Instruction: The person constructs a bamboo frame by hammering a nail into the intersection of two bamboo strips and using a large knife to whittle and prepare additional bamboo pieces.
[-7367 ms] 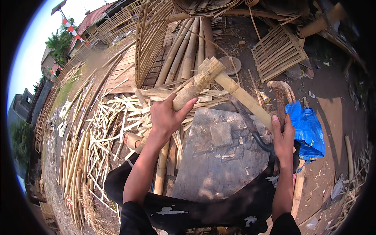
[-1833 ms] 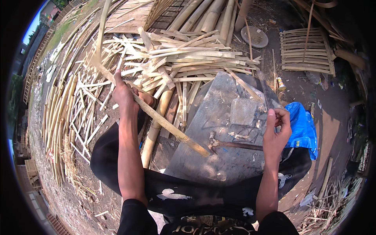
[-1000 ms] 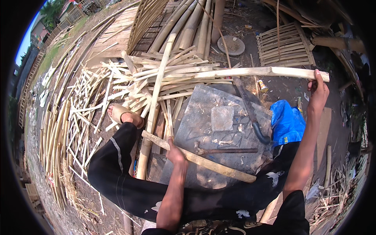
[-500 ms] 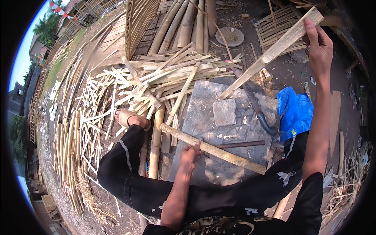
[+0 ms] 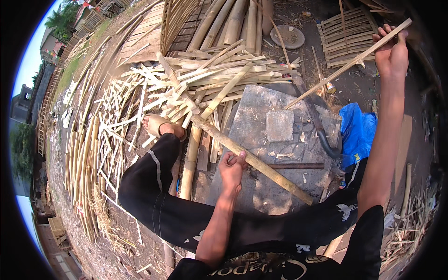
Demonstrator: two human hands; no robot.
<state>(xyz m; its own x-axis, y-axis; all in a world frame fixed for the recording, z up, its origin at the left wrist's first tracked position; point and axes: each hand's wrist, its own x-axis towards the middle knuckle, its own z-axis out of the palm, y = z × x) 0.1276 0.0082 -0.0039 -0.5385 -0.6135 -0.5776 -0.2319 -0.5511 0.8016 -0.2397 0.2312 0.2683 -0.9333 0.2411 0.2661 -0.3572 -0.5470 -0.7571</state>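
Note:
My left hand (image 5: 233, 170) pinches a bamboo slat (image 5: 266, 168) near its middle. This slat slants across a grey stone slab (image 5: 238, 198) toward my lap. At the upper right, my right hand (image 5: 391, 53) grips the top end of a second bamboo strip (image 5: 333, 78), seen along its narrow edge, with a small splinter sticking out partway. That strip's lower end reaches the slab, close to a square stone block (image 5: 280, 125). Beside the block lies a dark tool with a curved handle (image 5: 323, 133); its working end is unclear. A dark rod (image 5: 298, 165) rests on the slab, partly behind the left slat.
A large heap of split bamboo strips (image 5: 219, 84) spreads beyond my sandalled foot (image 5: 165, 127). Bamboo poles (image 5: 233, 28) stand behind it. Blue plastic (image 5: 357, 130) lies by my right knee. A slatted bamboo panel (image 5: 345, 37) and a round dish (image 5: 288, 37) are farther off.
My right hand has turned its strip from broad face to narrow edge and shifted slightly right. The left slat has tilted more steeply, its far end rising. The whole view has shifted a little.

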